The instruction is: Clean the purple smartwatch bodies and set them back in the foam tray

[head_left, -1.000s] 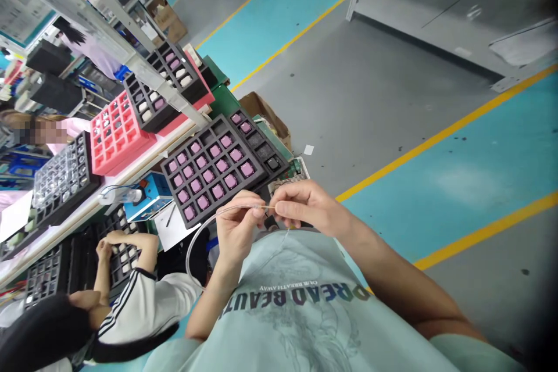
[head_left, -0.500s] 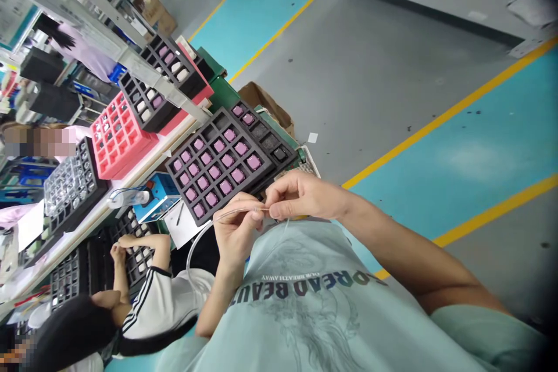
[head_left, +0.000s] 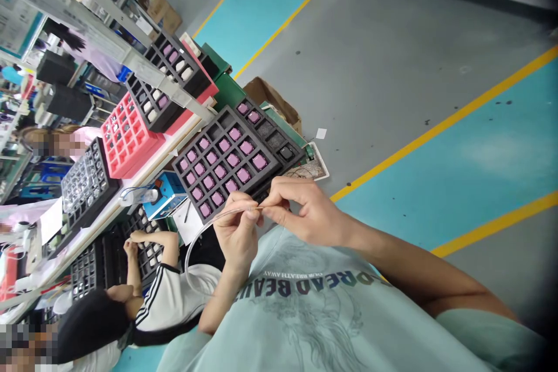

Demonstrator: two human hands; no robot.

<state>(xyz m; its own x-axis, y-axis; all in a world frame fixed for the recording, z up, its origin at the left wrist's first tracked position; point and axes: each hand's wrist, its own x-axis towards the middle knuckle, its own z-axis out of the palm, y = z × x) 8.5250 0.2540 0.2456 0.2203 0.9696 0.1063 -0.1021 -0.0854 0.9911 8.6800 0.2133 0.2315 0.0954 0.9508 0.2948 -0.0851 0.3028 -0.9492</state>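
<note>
In front of my shirt, my left hand (head_left: 238,229) is closed in a pinch on a thin clear tube (head_left: 206,229). From these fingers the tube bends down past my left forearm. A thin brownish tip (head_left: 258,208) sticks out between the two hands. My right hand (head_left: 303,209) meets it with thumb and index finger pressed together. What exactly is between the right fingertips is too small to make out. Just beyond the hands lies a black foam tray (head_left: 218,138) with pink-purple square pieces in its compartments.
A second black tray (head_left: 274,140) lies beneath the first. Red foam trays (head_left: 131,133) and a blue box (head_left: 168,192) stand along the bench at left. A co-worker in a white shirt (head_left: 174,296) sits close on the left. An open carton (head_left: 279,106) stands behind the trays.
The view has shifted slightly, so the trays and bench appear further right. Both hands stay together at the tube, and the right hand's fingers have shifted a little.
</note>
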